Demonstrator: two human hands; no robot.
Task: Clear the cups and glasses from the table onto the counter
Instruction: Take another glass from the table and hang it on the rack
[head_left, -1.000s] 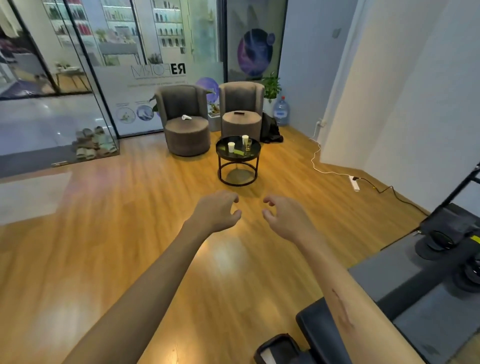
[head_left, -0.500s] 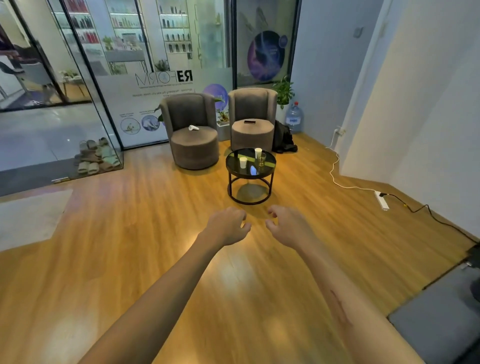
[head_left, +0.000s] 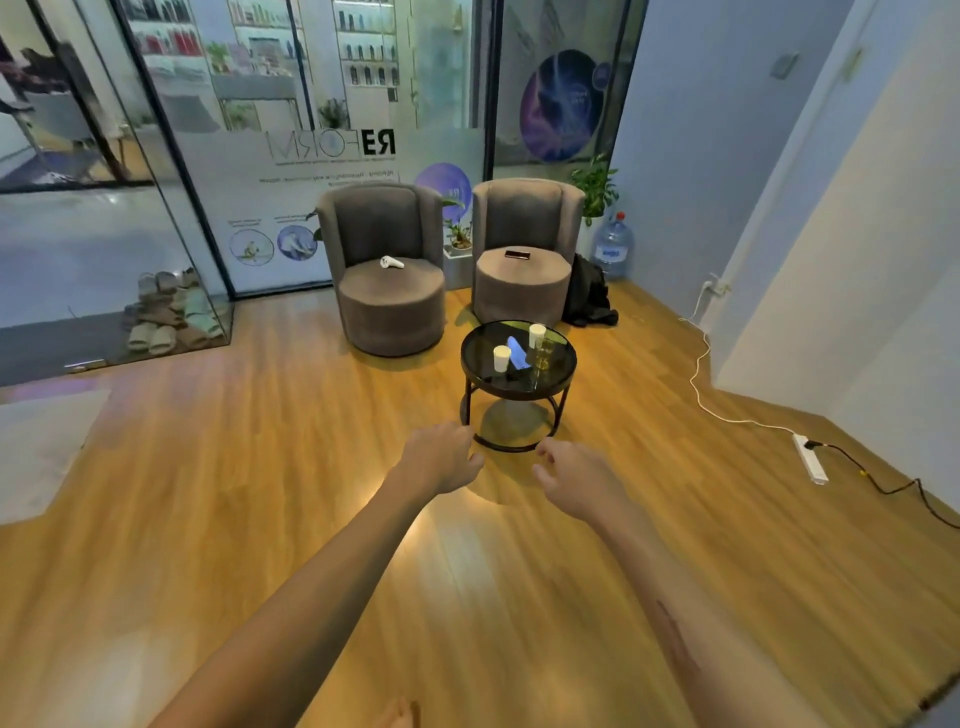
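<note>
A small round black table with a glass top (head_left: 478, 382) stands ahead on the wooden floor. On it are a white paper cup (head_left: 502, 358) at the left, a second white paper cup (head_left: 537, 335) further back, and a clear glass (head_left: 543, 358) with yellowish liquid beside it. My left hand (head_left: 441, 460) and my right hand (head_left: 579, 480) are held out in front of me, short of the table, fingers loosely curled and apart, holding nothing. No counter is in view.
Two grey armchairs (head_left: 389, 270) (head_left: 524, 254) stand behind the table against a glass wall. A white power strip (head_left: 810, 457) and its cables lie on the floor at the right. A black bag (head_left: 589, 299) and a water bottle (head_left: 613, 249) sit in the far corner.
I have moved forward toward the table, which now looks larger and nearer. The dark equipment at the right has left view. Both hands stay out in front, empty.
</note>
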